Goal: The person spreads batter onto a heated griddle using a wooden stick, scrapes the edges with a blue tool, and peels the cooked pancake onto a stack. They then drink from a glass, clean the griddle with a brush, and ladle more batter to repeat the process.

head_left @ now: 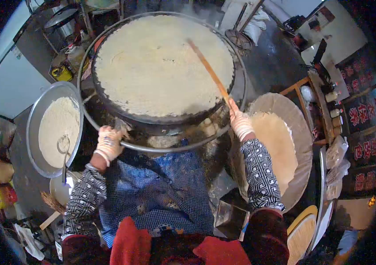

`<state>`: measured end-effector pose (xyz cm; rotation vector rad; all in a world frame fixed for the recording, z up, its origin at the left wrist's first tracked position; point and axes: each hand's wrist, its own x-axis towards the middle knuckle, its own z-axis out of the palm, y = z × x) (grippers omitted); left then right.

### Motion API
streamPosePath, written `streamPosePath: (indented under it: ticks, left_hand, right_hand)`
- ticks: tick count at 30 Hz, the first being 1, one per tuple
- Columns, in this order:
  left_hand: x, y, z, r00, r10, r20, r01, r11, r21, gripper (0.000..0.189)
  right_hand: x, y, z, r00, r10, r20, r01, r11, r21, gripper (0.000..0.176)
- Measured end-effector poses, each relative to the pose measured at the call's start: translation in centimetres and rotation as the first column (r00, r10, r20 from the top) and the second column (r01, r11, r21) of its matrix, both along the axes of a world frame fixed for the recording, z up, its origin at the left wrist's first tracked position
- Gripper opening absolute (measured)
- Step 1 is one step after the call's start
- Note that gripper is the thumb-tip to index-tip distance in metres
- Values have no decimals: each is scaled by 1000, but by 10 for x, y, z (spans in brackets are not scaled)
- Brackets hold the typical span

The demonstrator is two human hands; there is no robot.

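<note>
My right hand (240,120), in a pale glove, is closed around the lower end of a long wooden stick (212,75). The stick slants up and left over a broad pale sheet of batter (152,66) that covers a round black griddle (152,119). Its far tip lies over the batter's upper right part. At the griddle's near left side, my gloved left hand (110,143) is wrapped on the metal ring (170,149) that circles the griddle. Faint steam rises at the far edge.
On the left stands a large metal basin (32,145) of pale batter with a ladle (63,148) in it. To the right, thin brown flatbread (274,150) lies on a round brown sheet (302,154). A wooden shelf (322,106) with jars is farther right.
</note>
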<state>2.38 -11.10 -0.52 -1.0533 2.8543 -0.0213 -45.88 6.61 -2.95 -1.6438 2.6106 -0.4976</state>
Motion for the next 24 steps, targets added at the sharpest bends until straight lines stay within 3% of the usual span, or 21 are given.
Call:
streamPosePath:
  ticks: [1,4,5,7,9,10,11,12,13,14,15,16,17,19,20,21,22,23,24]
  left_hand:
    - [10,-14,-3,998,-17,56,20,998,-56,31]
    - [37,-60,-19,992,-31,124,45,993,-112,32]
    - [36,-68,0,985,10,173,-9,1000,-1,37]
    - [53,-96,-10,993,-26,119,30,999,-33,32]
    - [84,-137,-36,989,-137,-54,136,990,-24,27]
    - [94,-158,-49,972,-204,-119,192,976,-103,23]
    - [99,-172,-60,939,-283,-196,249,952,-180,20]
    - [101,-181,-57,858,-416,-301,319,891,-324,18]
    - [99,-186,-50,851,-387,-355,301,913,-274,17]
    - [101,-197,-46,967,-194,-167,196,981,-7,26]
    - [138,-228,-98,831,-470,-296,401,877,-266,34]
    - [153,-239,-118,877,-378,-296,305,915,-265,37]
    - [159,-245,-127,916,-273,-292,194,942,-272,39]
    - [157,-254,-132,931,-277,-239,217,944,-249,36]
    - [155,-253,-130,956,-247,-159,208,951,-228,33]
    - [147,-248,-122,948,-272,-168,227,943,-243,33]
    - [137,-237,-112,959,-222,-174,185,961,-206,27]
    - [135,-225,-102,969,-170,-177,140,976,-168,21]
    - [156,-248,-151,967,-183,-175,152,972,-180,21]
  right_hand:
    - [-13,-13,-8,999,34,16,-33,996,-85,54]
    - [-4,-53,53,973,-218,-76,230,937,262,44]
    - [-10,-66,58,961,-267,-67,275,913,302,45]
    - [-30,-89,53,952,-303,-43,303,918,254,44]
    - [-53,-105,43,972,-231,46,224,966,127,42]
    - [-105,-103,-13,958,-287,12,283,950,130,42]
    - [-118,-142,-80,793,-532,-299,566,824,36,34]
    - [-135,-146,-52,875,-483,0,445,806,389,52]
    - [-79,-133,26,918,-389,82,372,913,164,57]
    - [-54,-128,53,915,-361,178,331,927,177,59]
    - [-58,-133,38,899,-433,68,405,880,247,57]
    - [-27,-118,69,870,-454,193,416,885,208,54]
    - [-27,-107,57,884,-424,194,393,902,181,51]
    - [-28,-81,34,945,-310,105,302,950,79,43]
    - [-1,-59,57,934,-313,173,301,949,94,40]
    - [-11,-46,13,967,-215,136,227,970,-84,38]
    - [25,-28,48,910,-329,254,308,944,119,37]
    - [37,-12,34,911,-288,296,299,954,10,37]
    - [64,13,55,879,-296,375,287,955,82,38]
